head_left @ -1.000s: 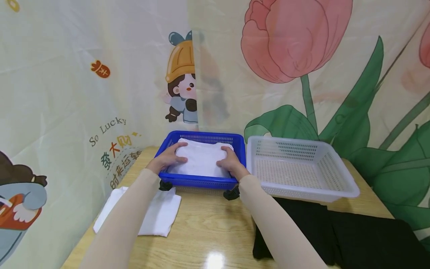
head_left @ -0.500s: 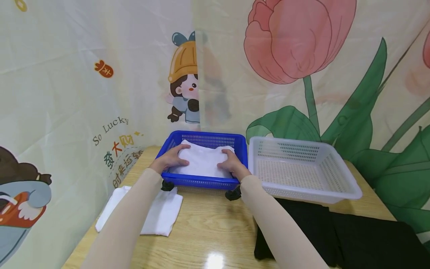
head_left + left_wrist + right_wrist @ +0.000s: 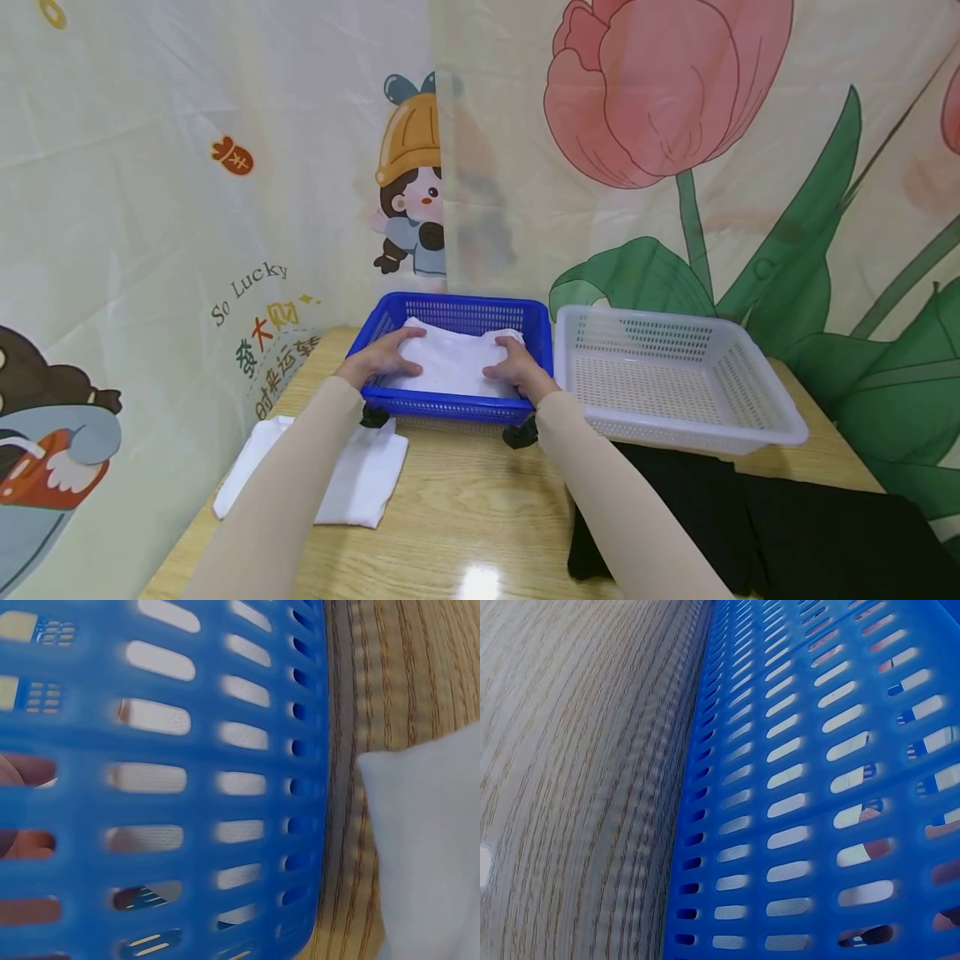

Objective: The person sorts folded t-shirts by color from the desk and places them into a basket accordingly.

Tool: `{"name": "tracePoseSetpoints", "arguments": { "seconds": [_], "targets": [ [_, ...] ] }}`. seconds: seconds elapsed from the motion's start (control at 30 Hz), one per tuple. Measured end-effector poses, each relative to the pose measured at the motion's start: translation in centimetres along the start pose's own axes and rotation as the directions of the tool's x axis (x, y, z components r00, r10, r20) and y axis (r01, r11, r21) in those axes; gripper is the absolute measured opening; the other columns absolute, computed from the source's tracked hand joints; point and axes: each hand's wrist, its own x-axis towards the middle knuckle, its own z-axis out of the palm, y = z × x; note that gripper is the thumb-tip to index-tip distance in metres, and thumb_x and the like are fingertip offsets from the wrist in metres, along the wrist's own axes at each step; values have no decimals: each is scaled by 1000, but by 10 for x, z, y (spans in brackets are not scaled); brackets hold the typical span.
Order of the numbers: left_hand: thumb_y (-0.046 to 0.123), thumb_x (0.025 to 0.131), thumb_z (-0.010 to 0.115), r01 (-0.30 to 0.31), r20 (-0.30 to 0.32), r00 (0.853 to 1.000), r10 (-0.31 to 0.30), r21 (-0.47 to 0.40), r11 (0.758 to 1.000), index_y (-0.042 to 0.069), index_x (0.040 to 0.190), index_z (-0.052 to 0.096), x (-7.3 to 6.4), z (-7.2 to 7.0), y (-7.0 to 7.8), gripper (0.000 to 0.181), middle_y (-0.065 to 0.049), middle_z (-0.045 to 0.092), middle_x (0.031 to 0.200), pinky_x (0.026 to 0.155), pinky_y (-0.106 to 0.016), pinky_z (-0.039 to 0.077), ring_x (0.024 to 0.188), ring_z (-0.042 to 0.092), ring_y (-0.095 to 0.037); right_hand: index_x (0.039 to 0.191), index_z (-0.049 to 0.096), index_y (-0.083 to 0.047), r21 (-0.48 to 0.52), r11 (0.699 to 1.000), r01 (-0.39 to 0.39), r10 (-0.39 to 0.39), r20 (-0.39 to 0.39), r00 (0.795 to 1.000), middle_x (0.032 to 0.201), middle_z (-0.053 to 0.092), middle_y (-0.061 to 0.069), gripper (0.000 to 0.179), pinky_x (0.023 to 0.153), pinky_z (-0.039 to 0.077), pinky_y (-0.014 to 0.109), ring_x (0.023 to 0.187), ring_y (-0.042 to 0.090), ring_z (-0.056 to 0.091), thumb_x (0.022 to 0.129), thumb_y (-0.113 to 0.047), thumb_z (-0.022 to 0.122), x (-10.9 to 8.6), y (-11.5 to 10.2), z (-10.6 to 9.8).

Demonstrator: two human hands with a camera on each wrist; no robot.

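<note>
In the head view both hands are inside a blue perforated basket (image 3: 457,408). Between them lies a folded white cloth (image 3: 453,358), its far edge sagging in the middle. My left hand (image 3: 386,354) grips the cloth's left side, thumb on top. The right side is gripped by my right hand (image 3: 517,367), with its thumb also over the cloth. Both wrist views mostly show the basket's slotted wall (image 3: 202,750), with white cloth and parts of fingers visible through the slots. The fingers under the cloth are hidden.
A white perforated basket (image 3: 675,429) stands directly right of the blue one. Black folded fabric (image 3: 840,533) lies in front of it. Another folded white cloth (image 3: 363,483) lies left on the wooden table (image 3: 465,500), partly under my left forearm. A printed curtain (image 3: 315,167) hangs behind.
The white cloth has sunk slightly lower into the blue basket, with both hands keeping their grip. The head view has shifted a little.
</note>
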Motion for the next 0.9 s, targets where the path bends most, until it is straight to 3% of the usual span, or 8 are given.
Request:
{"name": "tracePoseSetpoints", "arguments": {
  "seconds": [0.2,0.53,0.9],
  "targets": [
    [17,95,82,70,23,997,-71,26,997,27,163,41,4,1,-5,80,-17,15,177,126,-71,6,162,9,-45,164,39,-15,-18,999,-32,32,-3,999,169,34,21,79,117,39,66,147,43,44,96,-11,79,-2,-1,1],
    [22,96,81,89,57,994,-91,36,995,21,163,40,-3,0,-1,79,-21,17,175,127,-69,9,159,15,-47,165,35,-15,-32,998,-50,50,-2,999,169,33,21,82,116,41,65,148,43,43,96,-14,80,-4,1,1],
    [25,95,83,107,100,989,-112,59,993,18,166,36,-7,-2,5,86,-22,14,176,127,-69,7,161,10,-46,165,35,-14,-81,995,-57,58,11,998,167,37,22,83,116,42,61,145,40,45,96,-18,80,-5,-1,0]
  ]
}}
